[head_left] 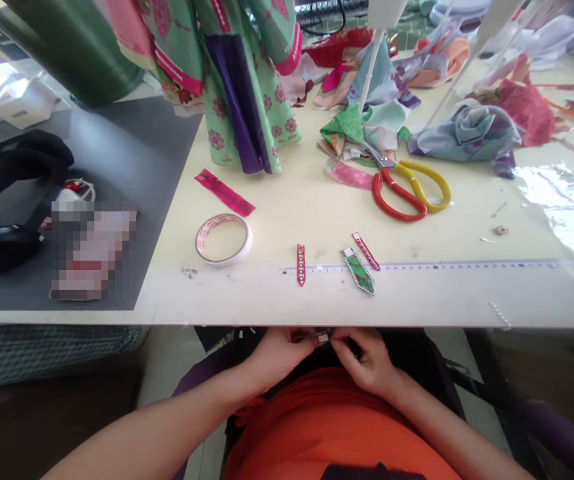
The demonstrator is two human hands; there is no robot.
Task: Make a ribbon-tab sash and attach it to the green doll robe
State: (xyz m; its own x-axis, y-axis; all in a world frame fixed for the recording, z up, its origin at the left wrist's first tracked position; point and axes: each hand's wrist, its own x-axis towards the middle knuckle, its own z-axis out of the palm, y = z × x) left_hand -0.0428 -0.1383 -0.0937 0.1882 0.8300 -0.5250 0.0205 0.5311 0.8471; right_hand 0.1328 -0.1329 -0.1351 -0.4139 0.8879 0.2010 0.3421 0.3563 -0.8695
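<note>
Just below the table's front edge, my left hand point(287, 353) is closed in a pinch on a small strip with a white patch point(323, 338). From the other side, the thumb and fingertips of my right hand point(367, 360) close on the same strip; most of it is hidden by fingers. On the table ahead lie a pink beaded strip point(301, 265), a green pointed piece edged with beads point(360, 272) and a second pink beaded strip point(366, 251). Both of the latter have a white patch at one end. A printed ruler strip point(417, 266) runs beneath them.
Left of the ruler stands a tape roll point(224, 240) near a pink fabric strip point(225, 191). Red-and-yellow scissors point(409, 187) lie beside fabric scraps point(467, 130). A green floral garment point(247, 100) hangs behind. Headphones point(17, 180) rest on a grey mat point(151, 147).
</note>
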